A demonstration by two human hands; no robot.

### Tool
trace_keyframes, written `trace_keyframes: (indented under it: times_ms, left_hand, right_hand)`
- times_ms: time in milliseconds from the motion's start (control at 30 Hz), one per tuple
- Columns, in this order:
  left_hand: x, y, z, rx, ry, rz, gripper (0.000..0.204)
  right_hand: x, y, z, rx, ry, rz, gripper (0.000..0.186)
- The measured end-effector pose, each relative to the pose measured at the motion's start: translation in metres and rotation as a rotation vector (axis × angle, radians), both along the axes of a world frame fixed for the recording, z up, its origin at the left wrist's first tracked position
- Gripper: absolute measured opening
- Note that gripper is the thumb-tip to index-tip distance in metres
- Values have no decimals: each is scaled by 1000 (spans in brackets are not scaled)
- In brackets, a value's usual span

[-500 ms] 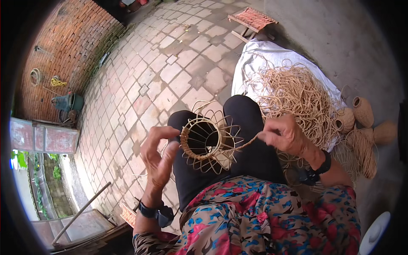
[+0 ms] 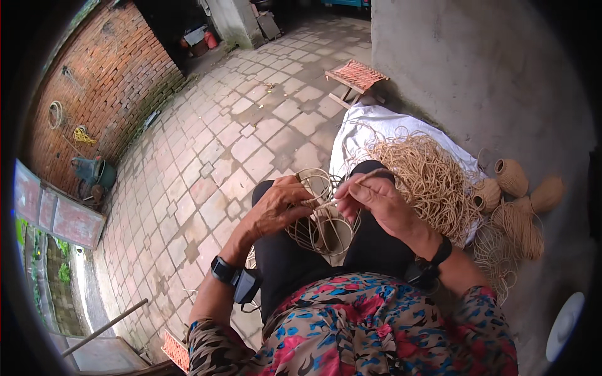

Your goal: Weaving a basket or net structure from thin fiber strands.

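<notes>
Over my lap sits a small open basket frame [image 2: 321, 237] of looped light-coloured canes, partly hidden by my hands. My left hand [image 2: 279, 205] is closed at its left side, fingertips gripping the frame near the top. Close by on the right, my right hand [image 2: 381, 199] pinches a twisted tan cord [image 2: 374, 173], which runs up over the fingers. The fingertips of both hands nearly meet above the frame, and a short piece of cord shows between them.
A heap of tan cord [image 2: 426, 178] lies on a white sheet [image 2: 351, 135] to the right. Several woven vases [image 2: 513, 177] and a cord bundle [image 2: 520, 229] stand beside it. Farther off is a small stool [image 2: 357, 76] with a red woven seat. A brick wall [image 2: 116, 66] rises at left.
My hands have come together over the basket frame; before, they were apart with the cord stretched to the right. The frame has tipped, its round opening no longer facing up. The view has shifted.
</notes>
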State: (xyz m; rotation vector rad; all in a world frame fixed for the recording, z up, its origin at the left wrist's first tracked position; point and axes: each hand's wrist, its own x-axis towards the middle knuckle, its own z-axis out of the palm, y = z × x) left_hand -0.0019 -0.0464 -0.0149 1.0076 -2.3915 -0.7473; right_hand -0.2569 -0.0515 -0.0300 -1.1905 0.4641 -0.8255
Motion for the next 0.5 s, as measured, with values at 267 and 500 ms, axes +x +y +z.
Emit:
trace_keyframes:
  times_ms: [267,500]
  left_hand:
    - [-10,-34,-28,172,103,113,26]
    - [9,-31,-22,88,359,436,24]
  right_hand:
    - [8,-38,7,-174,137,-113,24]
    - [-8,-59,14,5,106,-148,16]
